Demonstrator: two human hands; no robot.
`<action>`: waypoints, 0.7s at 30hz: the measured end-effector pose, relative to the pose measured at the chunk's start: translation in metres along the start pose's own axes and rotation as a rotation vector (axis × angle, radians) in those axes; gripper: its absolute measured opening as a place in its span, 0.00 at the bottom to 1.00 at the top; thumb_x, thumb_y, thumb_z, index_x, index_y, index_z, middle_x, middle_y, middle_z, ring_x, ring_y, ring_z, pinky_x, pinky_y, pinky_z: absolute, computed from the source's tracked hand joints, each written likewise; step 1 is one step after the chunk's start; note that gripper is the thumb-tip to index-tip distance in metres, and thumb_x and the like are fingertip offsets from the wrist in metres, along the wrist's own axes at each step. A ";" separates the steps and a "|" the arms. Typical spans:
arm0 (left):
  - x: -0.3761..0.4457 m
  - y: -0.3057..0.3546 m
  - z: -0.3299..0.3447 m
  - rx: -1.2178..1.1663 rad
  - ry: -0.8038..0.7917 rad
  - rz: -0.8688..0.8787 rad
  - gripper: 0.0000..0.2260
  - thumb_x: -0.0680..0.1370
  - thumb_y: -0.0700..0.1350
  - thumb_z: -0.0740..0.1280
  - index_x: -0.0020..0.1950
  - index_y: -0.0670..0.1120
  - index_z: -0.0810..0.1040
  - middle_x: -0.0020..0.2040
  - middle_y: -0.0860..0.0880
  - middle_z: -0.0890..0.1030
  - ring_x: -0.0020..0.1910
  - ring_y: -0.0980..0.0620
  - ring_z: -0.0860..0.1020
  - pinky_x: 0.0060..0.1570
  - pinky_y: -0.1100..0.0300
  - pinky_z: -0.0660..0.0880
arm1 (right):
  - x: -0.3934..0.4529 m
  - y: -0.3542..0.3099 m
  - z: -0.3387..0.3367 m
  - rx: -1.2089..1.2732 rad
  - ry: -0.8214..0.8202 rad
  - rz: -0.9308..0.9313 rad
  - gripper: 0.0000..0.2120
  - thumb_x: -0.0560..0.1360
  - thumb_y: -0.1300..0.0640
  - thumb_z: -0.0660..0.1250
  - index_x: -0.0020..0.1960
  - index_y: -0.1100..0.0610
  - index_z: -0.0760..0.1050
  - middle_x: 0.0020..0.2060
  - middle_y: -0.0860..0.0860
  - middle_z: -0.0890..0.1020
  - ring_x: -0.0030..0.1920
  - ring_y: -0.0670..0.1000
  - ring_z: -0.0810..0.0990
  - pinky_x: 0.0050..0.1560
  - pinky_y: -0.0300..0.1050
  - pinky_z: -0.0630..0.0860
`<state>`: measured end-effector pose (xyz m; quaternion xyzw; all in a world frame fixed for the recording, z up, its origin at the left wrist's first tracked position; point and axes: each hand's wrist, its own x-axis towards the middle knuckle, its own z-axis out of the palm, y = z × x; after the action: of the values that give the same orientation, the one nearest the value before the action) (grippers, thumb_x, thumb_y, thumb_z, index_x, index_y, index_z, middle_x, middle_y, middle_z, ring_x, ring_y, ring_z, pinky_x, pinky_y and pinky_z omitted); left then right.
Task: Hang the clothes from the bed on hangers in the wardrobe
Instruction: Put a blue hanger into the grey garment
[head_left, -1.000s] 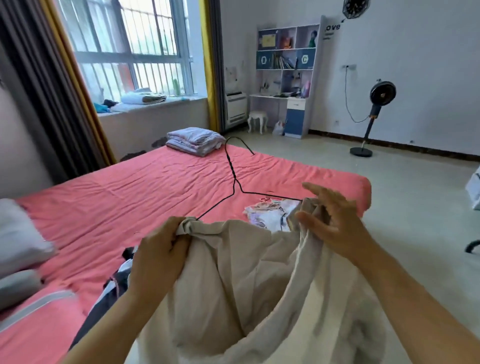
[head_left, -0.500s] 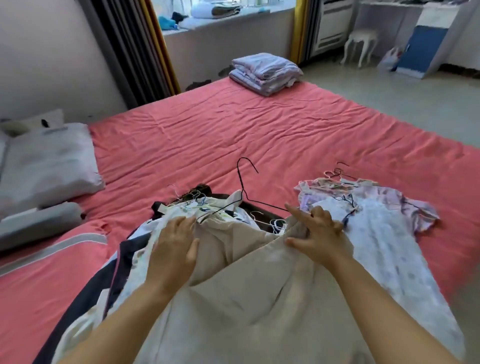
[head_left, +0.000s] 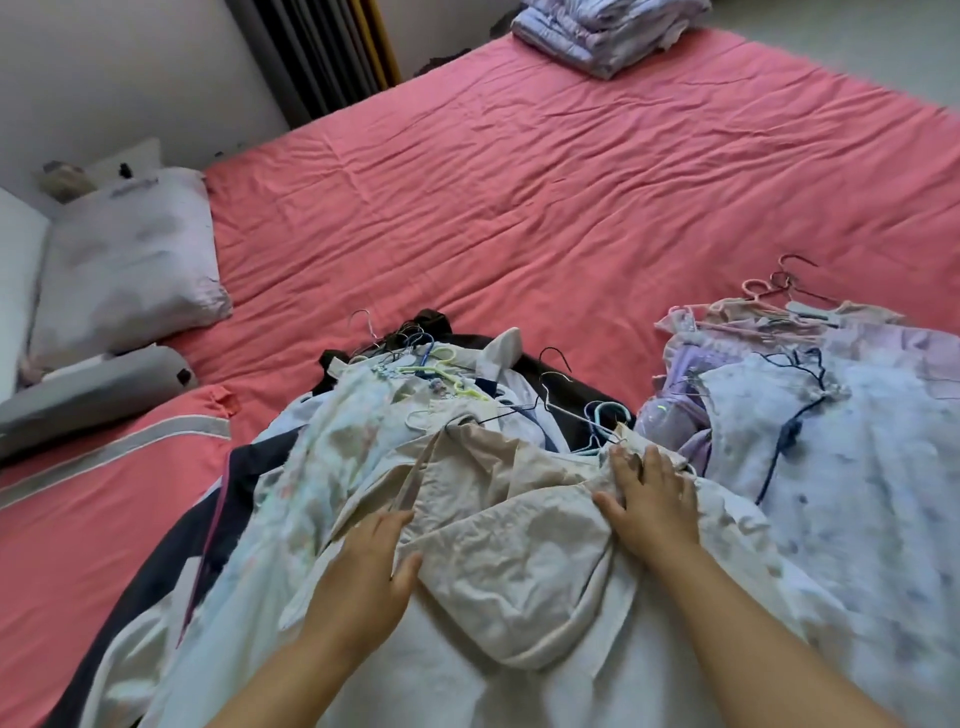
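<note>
Both grips are released: left hand and right hand lie flat, fingers straight, pressing on the beige shirt. It lies on top of the clothes pile at the near edge of the bed. I judge the shirt light, soft and limp, so it will sag and slip if taken by one point. A black wire hanger seems to sit at its collar, among other hangers. Better to hold it at the shoulders or by the hanger hook, because the thin wires can tangle together
</note>
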<state>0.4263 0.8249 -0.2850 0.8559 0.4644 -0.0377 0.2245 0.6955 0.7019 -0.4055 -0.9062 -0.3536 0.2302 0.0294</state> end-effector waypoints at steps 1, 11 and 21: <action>-0.001 0.000 0.002 0.001 -0.005 0.003 0.20 0.79 0.50 0.61 0.71 0.52 0.65 0.68 0.55 0.68 0.67 0.56 0.67 0.61 0.62 0.66 | 0.000 -0.001 0.003 -0.012 -0.041 0.028 0.31 0.77 0.37 0.51 0.76 0.42 0.43 0.76 0.56 0.45 0.76 0.57 0.45 0.73 0.58 0.46; -0.034 0.001 -0.018 -0.062 0.027 0.120 0.20 0.79 0.51 0.62 0.71 0.54 0.64 0.69 0.57 0.67 0.68 0.58 0.65 0.61 0.62 0.66 | -0.067 -0.036 -0.046 0.215 0.316 -0.025 0.21 0.77 0.47 0.61 0.66 0.55 0.69 0.62 0.55 0.76 0.63 0.56 0.72 0.62 0.52 0.64; -0.148 -0.018 -0.063 -0.207 0.008 0.461 0.12 0.77 0.48 0.66 0.60 0.49 0.78 0.47 0.54 0.80 0.46 0.56 0.78 0.48 0.60 0.74 | -0.319 -0.098 -0.039 0.494 0.430 0.140 0.12 0.75 0.49 0.64 0.53 0.55 0.79 0.48 0.51 0.82 0.50 0.52 0.79 0.44 0.44 0.72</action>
<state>0.3190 0.7446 -0.1940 0.9117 0.2593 0.0655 0.3118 0.4455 0.5704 -0.2234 -0.9216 -0.2099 0.1141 0.3061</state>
